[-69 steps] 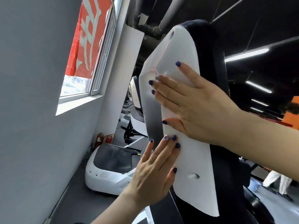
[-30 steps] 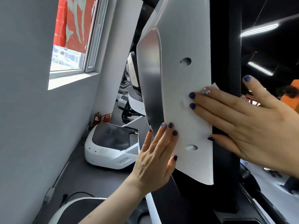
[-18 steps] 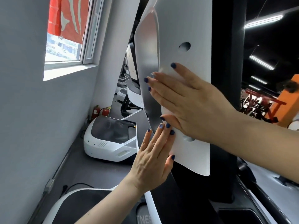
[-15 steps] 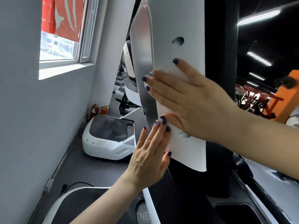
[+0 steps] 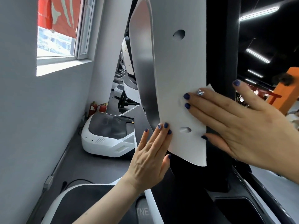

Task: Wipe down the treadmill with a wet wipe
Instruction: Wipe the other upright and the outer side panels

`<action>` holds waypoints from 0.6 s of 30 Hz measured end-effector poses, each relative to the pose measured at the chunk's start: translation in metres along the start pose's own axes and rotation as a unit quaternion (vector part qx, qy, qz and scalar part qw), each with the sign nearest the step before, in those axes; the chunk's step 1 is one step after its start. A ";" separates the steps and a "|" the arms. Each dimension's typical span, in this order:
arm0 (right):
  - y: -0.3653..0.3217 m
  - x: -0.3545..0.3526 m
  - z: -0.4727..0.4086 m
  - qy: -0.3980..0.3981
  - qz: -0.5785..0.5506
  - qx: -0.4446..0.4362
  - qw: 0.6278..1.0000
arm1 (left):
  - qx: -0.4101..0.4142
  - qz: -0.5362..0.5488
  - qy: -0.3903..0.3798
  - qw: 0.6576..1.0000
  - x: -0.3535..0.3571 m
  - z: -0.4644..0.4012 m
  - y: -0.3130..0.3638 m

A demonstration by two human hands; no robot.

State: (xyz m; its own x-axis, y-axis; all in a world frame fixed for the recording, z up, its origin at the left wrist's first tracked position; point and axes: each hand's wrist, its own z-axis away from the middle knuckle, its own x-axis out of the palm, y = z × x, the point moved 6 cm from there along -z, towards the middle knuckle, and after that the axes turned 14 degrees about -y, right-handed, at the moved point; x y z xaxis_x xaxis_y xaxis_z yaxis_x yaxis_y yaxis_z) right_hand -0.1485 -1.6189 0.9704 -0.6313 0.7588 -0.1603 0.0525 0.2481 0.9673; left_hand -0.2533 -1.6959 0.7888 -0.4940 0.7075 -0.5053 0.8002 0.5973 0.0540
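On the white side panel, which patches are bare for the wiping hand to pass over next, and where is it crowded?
Free: the white panel between the upper hole and the right hand, and the grey bevel along its left edge. Crowded: the lower end, where the left hand, the lower hole and the right hand pressing the wipe sit close together.

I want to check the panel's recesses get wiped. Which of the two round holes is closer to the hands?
The lower hole, near the white panel's bottom edge, between the left hand and right hand; the upper hole sits well above both.
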 end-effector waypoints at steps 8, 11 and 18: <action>-0.040 0.008 -0.059 -0.034 0.116 -0.012 0.993 | 0.010 -0.025 -0.028 0.999 0.007 0.009 -0.003; -0.043 0.007 -0.073 -0.033 0.138 -0.017 0.990 | 0.010 -0.025 -0.027 0.999 0.012 0.013 -0.002; -0.033 0.013 -0.028 -0.039 0.128 -0.022 0.991 | 0.005 -0.002 -0.009 1.000 0.014 0.013 0.005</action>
State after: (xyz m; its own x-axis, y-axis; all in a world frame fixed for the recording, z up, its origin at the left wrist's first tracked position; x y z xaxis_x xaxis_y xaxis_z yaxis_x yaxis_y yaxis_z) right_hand -0.1803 -1.6343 0.9424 -0.5390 0.8386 0.0788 0.1681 0.0153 0.9857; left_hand -0.2518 -1.6876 0.7706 -0.4909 0.6985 -0.5206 0.8018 0.5959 0.0434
